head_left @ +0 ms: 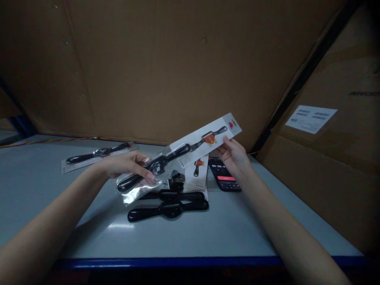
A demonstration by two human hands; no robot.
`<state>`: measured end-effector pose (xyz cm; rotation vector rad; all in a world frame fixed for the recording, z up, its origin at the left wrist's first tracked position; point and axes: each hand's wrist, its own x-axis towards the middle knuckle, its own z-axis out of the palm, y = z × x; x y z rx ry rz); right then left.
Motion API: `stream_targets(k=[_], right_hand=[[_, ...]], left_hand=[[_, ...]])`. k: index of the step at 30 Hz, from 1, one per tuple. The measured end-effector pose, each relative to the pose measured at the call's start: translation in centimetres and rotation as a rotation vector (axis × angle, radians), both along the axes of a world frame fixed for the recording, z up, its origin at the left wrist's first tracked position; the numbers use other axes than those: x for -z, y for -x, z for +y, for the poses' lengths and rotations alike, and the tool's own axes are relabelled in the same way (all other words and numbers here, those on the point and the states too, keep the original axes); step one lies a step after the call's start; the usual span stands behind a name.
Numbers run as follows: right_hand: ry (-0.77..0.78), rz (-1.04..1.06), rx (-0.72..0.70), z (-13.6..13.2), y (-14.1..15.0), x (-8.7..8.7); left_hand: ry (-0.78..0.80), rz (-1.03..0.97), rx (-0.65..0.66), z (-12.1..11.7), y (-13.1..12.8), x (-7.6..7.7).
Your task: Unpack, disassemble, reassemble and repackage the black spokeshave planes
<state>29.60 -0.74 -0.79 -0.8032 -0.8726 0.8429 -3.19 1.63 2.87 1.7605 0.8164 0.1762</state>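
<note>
My left hand (127,165) grips a black spokeshave (157,165) sealed in a transparent plastic bag (133,190). My right hand (233,156) pinches the end of a long white card (204,140) printed with a spokeshave picture, and the card's far end meets the top of the bag. Below my hands, two bare black spokeshaves (169,209) lie stacked on the grey table (89,233). Another white card (196,174) stands partly hidden behind my hands. A packaged spokeshave (99,153) lies at the back left.
A black phone (224,176) showing a timer lies on the table under my right hand. Small black parts (177,178) sit beside the second card. Cardboard walls (148,71) rise behind and right, with a white label (311,118). The table's front edge (166,262) is blue.
</note>
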Motion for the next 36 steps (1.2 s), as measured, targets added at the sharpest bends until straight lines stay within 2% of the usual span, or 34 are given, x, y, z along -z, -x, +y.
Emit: stream_targets(k=[2, 5, 6, 8, 12, 16, 18, 22, 25, 27, 33, 36], right_hand=[[-0.006, 0.071, 0.212, 0.8, -2.2, 0.3], [0.124, 0.153, 0.486, 1.8, -5.5, 1.2], [0.182, 0.129, 0.548, 2.0, -6.3, 1.5], [0.23, 0.092, 0.56, 2.2, -7.1, 2.2], [0.309, -0.122, 0.316, 2.3, -5.6, 3.0], [0.294, -0.268, 0.115, 2.4, -2.7, 3.4], [0.27, -0.363, 0.107, 2.5, -1.8, 3.6], [0.247, -0.701, 0.124, 2.7, -1.1, 4.4], [0.21, -0.808, 0.137, 2.4, -0.1, 4.2], [0.155, -0.741, 0.069, 1.8, 1.3, 3.6], [0.148, -0.198, -0.569, -1.6, 7.0, 1.2], [0.186, -0.048, -0.663, -2.9, 8.6, 0.7]], left_hand=[[0.054, -0.004, 0.004, 0.0, 0.1, 0.1], [0.138, -0.022, -0.036, 0.1, 0.1, 0.3], [0.155, -0.036, -0.064, 0.1, 0.0, 0.3], [0.184, -0.075, -0.135, 0.1, -0.1, 0.3], [0.194, -0.166, -0.281, 0.1, -0.5, 0.2], [0.183, -0.194, -0.363, 0.3, -0.7, 0.6], [0.188, -0.208, -0.364, 0.5, -0.7, 0.9], [0.212, -0.245, -0.351, 0.7, -0.8, 1.5], [0.223, -0.284, -0.35, 0.5, -1.1, 1.7], [0.242, -0.301, -0.331, 0.1, -1.5, 1.6], [0.309, -0.277, -0.204, -1.7, -2.8, 0.8], [0.347, -0.304, -0.125, -2.7, -3.5, 0.4]])
